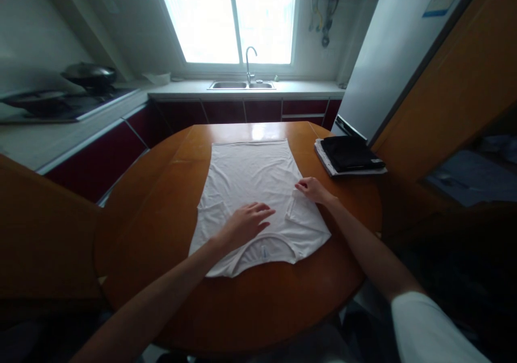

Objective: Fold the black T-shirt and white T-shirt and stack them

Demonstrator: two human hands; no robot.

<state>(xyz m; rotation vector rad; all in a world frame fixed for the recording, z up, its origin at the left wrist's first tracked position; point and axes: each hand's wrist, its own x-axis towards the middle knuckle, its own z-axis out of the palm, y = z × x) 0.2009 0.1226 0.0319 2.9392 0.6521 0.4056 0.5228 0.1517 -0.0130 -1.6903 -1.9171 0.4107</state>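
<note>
A white T-shirt [250, 180] lies spread flat on a round wooden table [161, 201], collar toward me, both sleeves folded inward. My left hand [244, 224] rests palm down on the shirt just above the collar, fingers apart. My right hand [313, 189] lies on the folded-in right sleeve at the shirt's edge, fingers touching the cloth; whether it pinches the fabric I cannot tell.
A stack of folded clothes, dark on top [349, 155], sits at the table's right edge. Behind are a counter with a sink and tap [242, 84], a stove with a pan [86, 75] at left, and a fridge [383, 56] at right.
</note>
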